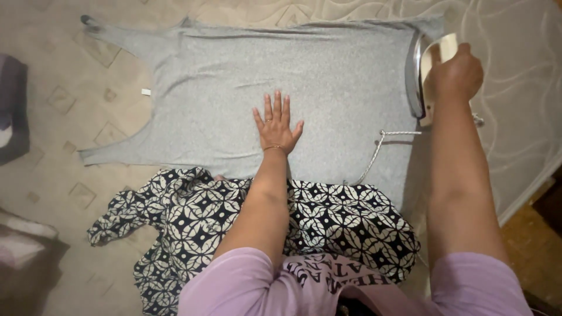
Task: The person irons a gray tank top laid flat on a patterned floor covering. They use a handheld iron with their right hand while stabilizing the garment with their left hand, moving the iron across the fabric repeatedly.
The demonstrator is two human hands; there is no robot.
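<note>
A grey sleeveless top (328,76) lies spread flat on a patterned beige surface (70,169), straps pointing left. My left hand (276,124) rests flat on its middle, fingers spread, with a ring and a bracelet. My right hand (453,75) grips the handle of a cream iron (422,70), which stands on its heel at the top's right edge. The iron's white braided cord (374,151) trails across the grey fabric toward me.
A black-and-white patterned garment (193,216) lies bunched between me and the grey top. Dark bundles (13,105) sit at the left edge. A pale embossed covering (521,105) ends at the right, with brown floor (527,240) beyond.
</note>
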